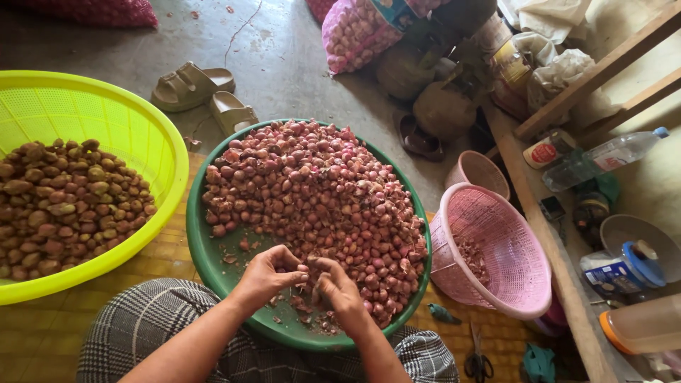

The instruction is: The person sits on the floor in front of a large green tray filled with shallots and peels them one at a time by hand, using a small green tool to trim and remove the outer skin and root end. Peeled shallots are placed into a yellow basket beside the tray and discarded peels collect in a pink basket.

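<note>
In the head view, both the left hand [266, 275] and right hand [339, 289] pinch together on one small shallot [309, 265] over the near rim of the smooth green basin [201, 245], where papery skins could scatter onto the woven mat [170, 250] or the round bulb slip away.

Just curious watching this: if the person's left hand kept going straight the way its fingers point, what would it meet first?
The left hand points right, toward the right hand, so it would likely meet those fingers first, then the heap of small reddish shallots in the round green plastic basin. Depth is unclear.
</note>
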